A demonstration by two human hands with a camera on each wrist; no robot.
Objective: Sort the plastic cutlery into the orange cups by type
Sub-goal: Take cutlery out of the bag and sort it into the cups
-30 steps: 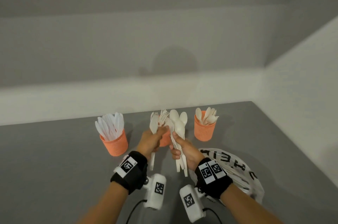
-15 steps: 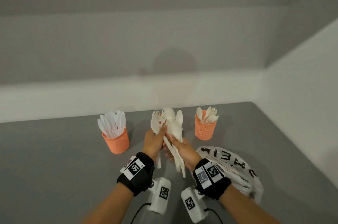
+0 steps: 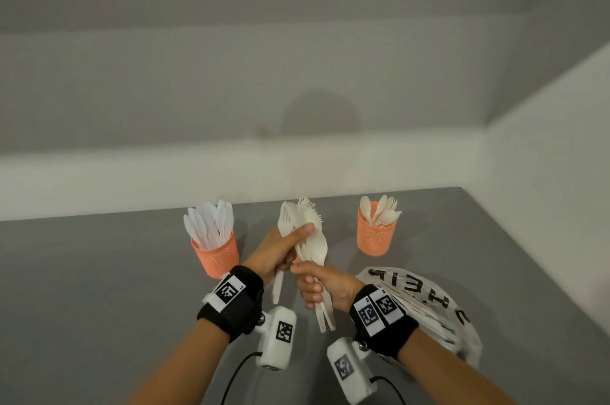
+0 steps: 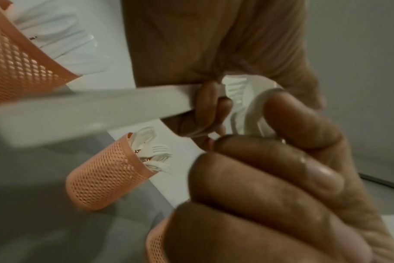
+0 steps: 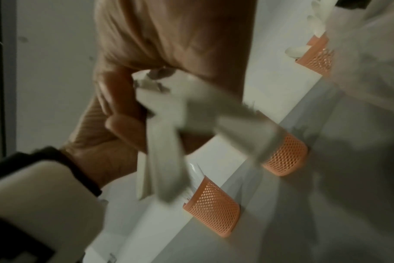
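Note:
Three orange mesh cups stand in a row on the grey table. The left cup (image 3: 216, 254) holds knives, the right cup (image 3: 376, 234) holds spoons, and the middle cup (image 4: 103, 178) holds forks; in the head view my hands hide nearly all of it. My left hand (image 3: 280, 249) grips white forks (image 3: 285, 219), with its thumb lying across the spoon bundle (image 3: 315, 246). That bundle's handles are gripped from below by my right hand (image 3: 317, 285). Both hands hover in front of the middle cup.
A white plastic bag (image 3: 429, 299) with black letters lies on the table under my right wrist, with more cutlery showing in it. Light walls close the table off at the back and on the right.
My hands have come together: the spoon bundle in my right hand moved left and down against the forks, and my left thumb now lies across it.

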